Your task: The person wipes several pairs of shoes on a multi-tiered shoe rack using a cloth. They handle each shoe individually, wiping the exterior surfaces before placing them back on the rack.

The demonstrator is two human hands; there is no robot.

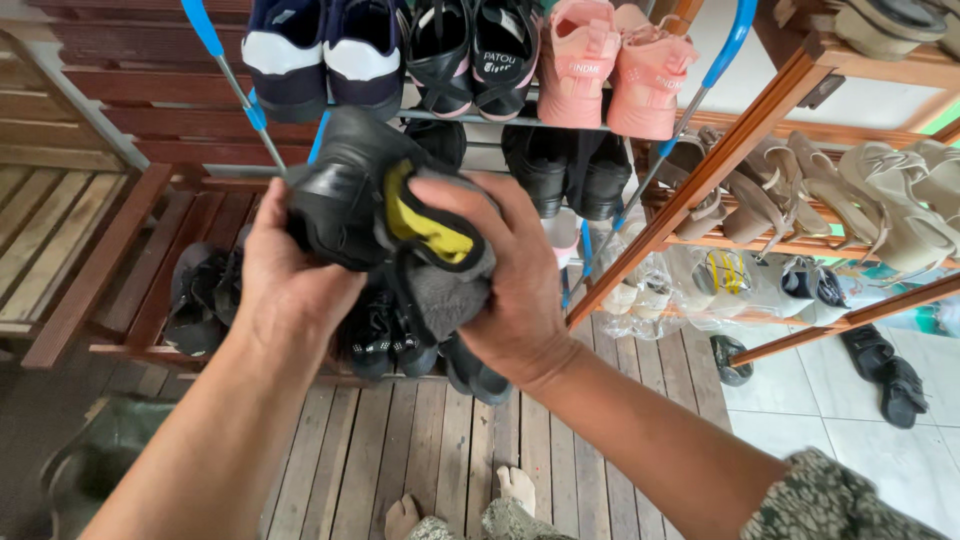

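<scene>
My left hand [285, 285] grips a black shoe [345, 190] from below and the left, holding it up in front of a metal shoe rack [440, 117]. My right hand [505, 280] presses a grey cloth with a yellow patch [435, 240] against the shoe's right side; the cloth hangs down under my palm. The shoe's toe points up and left. My bare feet [515, 488] show on the wooden floor below.
The rack's top shelf holds navy shoes [325, 50], black sandals [475, 50] and pink sneakers [610, 65]; black shoes sit lower. A wooden rack [760, 130] on the right carries beige sandals [880, 195]. A wooden bench [70, 230] stands left. Black sandals [885, 375] lie on tiles.
</scene>
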